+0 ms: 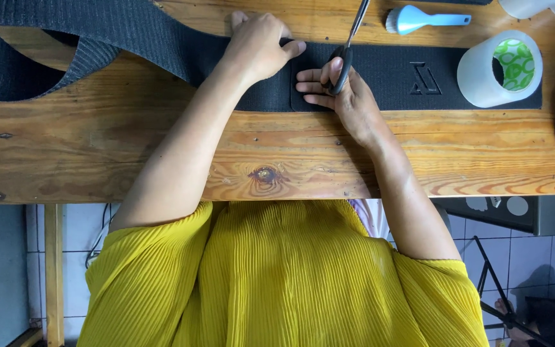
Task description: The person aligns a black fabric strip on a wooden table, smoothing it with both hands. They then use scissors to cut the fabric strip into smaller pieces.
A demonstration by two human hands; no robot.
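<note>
Scissors (348, 48) with black handles sit gripped in the right hand (345, 96) at upper centre of the frame, blades pointing toward the top edge. Left hand (258, 45) presses flat, fingers curled, on the black ribbed strap (162, 38) lying across the wooden counter (162, 141). Upper right holds a tape roll (499, 67) and a blue brush (419, 18)

Wooden plank desk (162, 141), knotted grain. Lying directly on it: a black ribbed elastic band (130, 32) running into a flat black patch (406, 77), a blue-handled brush (419, 18) and a tape roll (499, 67) partly on the patch
</note>
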